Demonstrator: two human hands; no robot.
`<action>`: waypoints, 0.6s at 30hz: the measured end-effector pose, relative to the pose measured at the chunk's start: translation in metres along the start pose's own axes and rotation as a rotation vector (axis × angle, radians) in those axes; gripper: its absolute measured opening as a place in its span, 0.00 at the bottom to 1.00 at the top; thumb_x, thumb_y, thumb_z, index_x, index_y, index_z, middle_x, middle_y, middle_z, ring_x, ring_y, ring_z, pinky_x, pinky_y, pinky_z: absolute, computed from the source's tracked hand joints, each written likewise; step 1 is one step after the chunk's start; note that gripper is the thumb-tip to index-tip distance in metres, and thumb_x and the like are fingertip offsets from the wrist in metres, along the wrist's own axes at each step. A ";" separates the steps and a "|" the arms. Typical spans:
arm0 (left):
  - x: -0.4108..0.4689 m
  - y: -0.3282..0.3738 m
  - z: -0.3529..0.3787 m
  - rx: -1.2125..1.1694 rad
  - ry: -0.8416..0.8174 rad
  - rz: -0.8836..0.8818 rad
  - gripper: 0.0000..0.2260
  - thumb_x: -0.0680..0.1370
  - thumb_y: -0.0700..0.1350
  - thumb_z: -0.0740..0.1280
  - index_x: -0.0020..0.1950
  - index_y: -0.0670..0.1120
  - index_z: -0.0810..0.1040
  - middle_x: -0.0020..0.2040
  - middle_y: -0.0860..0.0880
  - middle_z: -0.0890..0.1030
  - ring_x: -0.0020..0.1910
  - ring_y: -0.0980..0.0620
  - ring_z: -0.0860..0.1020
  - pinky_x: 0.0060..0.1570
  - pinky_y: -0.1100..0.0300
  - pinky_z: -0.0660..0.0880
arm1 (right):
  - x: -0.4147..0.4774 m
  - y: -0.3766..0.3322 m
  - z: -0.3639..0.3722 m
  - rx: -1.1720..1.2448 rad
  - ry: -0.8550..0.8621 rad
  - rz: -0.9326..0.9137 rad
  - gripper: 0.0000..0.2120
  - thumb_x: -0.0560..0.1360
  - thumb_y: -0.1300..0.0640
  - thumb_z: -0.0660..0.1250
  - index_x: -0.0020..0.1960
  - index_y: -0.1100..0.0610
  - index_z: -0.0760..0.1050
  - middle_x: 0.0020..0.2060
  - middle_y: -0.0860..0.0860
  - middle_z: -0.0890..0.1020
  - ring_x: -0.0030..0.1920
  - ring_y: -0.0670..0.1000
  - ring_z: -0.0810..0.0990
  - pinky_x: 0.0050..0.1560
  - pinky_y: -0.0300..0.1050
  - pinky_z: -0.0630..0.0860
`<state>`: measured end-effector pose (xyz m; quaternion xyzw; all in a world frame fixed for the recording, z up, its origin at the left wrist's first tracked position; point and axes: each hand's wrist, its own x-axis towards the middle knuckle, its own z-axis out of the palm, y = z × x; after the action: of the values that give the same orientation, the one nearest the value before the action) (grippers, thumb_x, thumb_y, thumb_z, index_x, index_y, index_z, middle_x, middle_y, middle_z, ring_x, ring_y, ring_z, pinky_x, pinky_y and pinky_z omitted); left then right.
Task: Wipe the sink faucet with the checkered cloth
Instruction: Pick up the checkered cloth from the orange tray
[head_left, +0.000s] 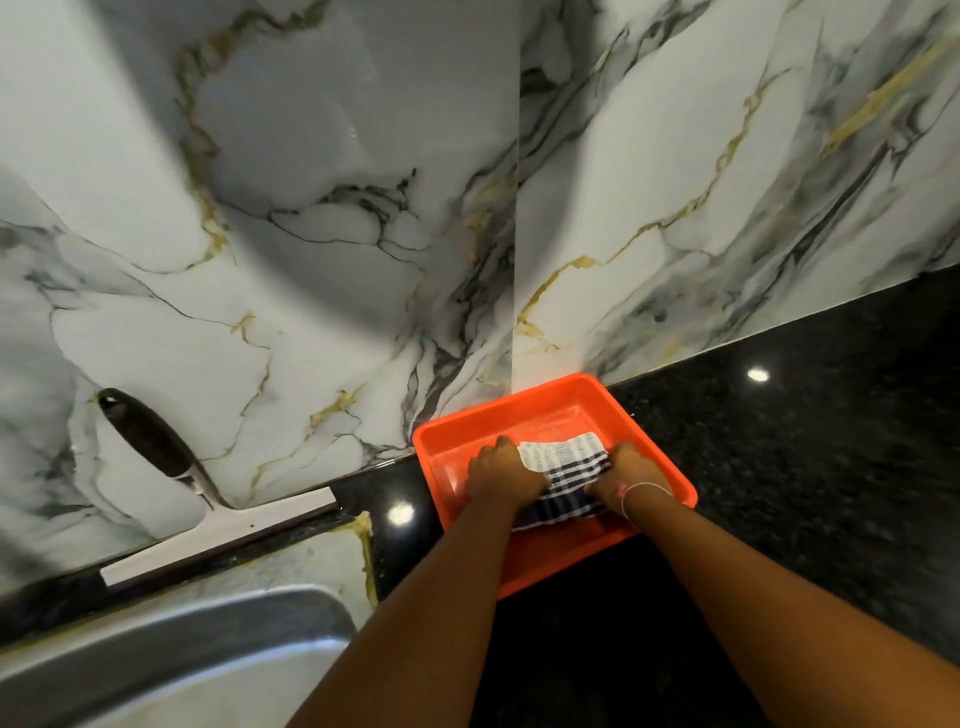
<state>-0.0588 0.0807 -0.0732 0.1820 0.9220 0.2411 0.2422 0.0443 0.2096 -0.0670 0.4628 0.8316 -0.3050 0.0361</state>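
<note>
No text, label, brand name, number or sign can be read anywhere in this view. The orange tray (550, 410), the checkered cloth (563, 467), the squeegee (208, 525) leaning on the marble wall (311, 208) and the black desk (831, 441) all show plain surfaces, with only veining, stripes or speckle for pattern. The squeegee's dark handle is small and a little soft in focus, so a fine moulded mark there may simply be too faint to make out.
</note>
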 end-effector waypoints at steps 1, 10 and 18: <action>0.003 -0.001 0.004 -0.001 -0.004 -0.015 0.31 0.74 0.52 0.75 0.73 0.43 0.69 0.70 0.41 0.75 0.71 0.39 0.72 0.70 0.48 0.72 | 0.003 0.000 0.000 0.025 -0.038 0.038 0.24 0.67 0.54 0.76 0.58 0.61 0.74 0.52 0.61 0.83 0.49 0.61 0.83 0.46 0.49 0.79; -0.003 -0.006 -0.010 -0.366 -0.057 -0.028 0.24 0.71 0.44 0.78 0.66 0.42 0.80 0.61 0.43 0.84 0.62 0.42 0.81 0.64 0.51 0.78 | 0.000 -0.002 -0.026 0.530 -0.313 0.198 0.10 0.69 0.63 0.71 0.51 0.62 0.79 0.39 0.59 0.80 0.31 0.54 0.75 0.28 0.41 0.70; -0.081 -0.008 -0.061 -0.943 -0.162 0.073 0.19 0.74 0.30 0.73 0.64 0.36 0.82 0.60 0.39 0.85 0.58 0.45 0.83 0.62 0.53 0.79 | -0.098 -0.028 -0.064 1.088 -0.506 0.115 0.16 0.64 0.64 0.74 0.51 0.65 0.84 0.46 0.61 0.88 0.45 0.60 0.87 0.44 0.56 0.86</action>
<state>-0.0275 0.0161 -0.0015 0.1028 0.6832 0.6265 0.3609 0.0920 0.1602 0.0323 0.3722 0.4954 -0.7849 0.0073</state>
